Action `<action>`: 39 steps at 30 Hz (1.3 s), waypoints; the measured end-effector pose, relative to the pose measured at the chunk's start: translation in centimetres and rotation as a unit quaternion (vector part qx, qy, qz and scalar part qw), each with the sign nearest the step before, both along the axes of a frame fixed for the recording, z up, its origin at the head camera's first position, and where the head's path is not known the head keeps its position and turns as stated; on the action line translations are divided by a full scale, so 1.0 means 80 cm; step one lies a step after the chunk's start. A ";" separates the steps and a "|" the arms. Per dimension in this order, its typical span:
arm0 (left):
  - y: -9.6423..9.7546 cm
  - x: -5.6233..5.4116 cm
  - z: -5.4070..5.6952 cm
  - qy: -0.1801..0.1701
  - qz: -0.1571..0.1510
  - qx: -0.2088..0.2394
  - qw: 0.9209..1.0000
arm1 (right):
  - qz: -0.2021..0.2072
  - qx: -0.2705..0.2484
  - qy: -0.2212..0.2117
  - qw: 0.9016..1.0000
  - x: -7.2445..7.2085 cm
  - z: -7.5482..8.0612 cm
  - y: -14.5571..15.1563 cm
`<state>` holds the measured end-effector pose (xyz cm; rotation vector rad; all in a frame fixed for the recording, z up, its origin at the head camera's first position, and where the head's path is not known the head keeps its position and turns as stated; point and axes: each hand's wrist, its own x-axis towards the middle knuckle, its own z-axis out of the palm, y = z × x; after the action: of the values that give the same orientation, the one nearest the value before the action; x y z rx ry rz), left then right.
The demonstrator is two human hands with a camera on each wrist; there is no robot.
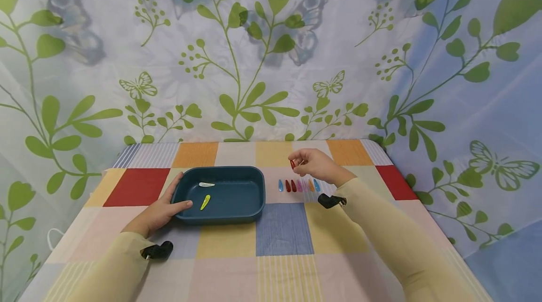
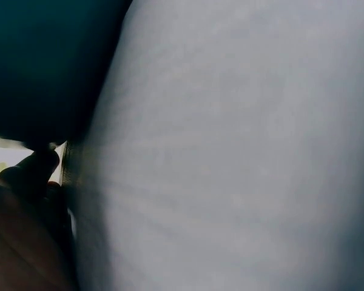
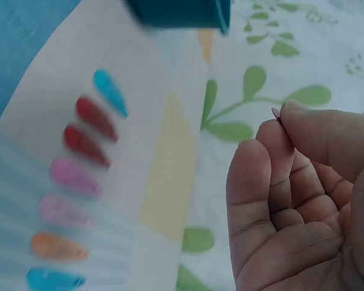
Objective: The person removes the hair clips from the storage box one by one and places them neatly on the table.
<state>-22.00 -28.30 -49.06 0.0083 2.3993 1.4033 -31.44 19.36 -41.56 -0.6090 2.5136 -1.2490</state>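
My right hand (image 1: 315, 164) pinches a small red hair clip (image 1: 292, 164) between thumb and fingertips, raised over the far side of the table. In the right wrist view only a thin edge of that clip shows at the fingertips. Below the hand several snap hair clips lie in a row: a blue one (image 1: 281, 185), two red ones (image 1: 288, 186), then pink, orange and blue. My left hand (image 1: 158, 210) rests against the left end of a dark blue tray (image 1: 220, 220), thumb over its rim. Inside the tray lie a white clip (image 1: 206, 184) and a yellow-green clip (image 1: 205, 202).
A patchwork-patterned cloth (image 1: 228, 276) covers the table. Behind it hangs a curtain (image 1: 271, 81) with leaves and butterflies. Black wrist cameras (image 1: 157, 250) are strapped at both sleeves. A white loop (image 1: 54, 238) shows at the table's left edge.
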 end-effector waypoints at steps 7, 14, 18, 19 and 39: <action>0.000 0.000 -0.001 0.000 0.000 0.001 1.000 | -0.038 -0.006 -0.013 0.999 -0.002 -0.015 0.040; 0.001 -0.001 0.001 -0.008 0.000 -0.003 1.000 | -0.059 0.002 -0.015 0.998 0.001 -0.023 0.074; 0.001 -0.001 0.002 -0.011 0.000 -0.006 1.000 | -0.077 0.012 -0.018 0.997 0.003 -0.032 0.093; 0.001 0.000 0.002 -0.011 0.000 -0.006 1.000 | -0.082 0.012 -0.022 0.996 0.003 -0.035 0.097; -0.001 -0.002 0.000 -0.010 -0.003 -0.003 1.000 | -0.110 0.063 -0.026 0.992 0.003 -0.086 0.114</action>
<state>-22.20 -28.39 -49.03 -0.0008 2.3863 1.3862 -31.23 28.51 -48.47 -0.2723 2.6465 -1.1479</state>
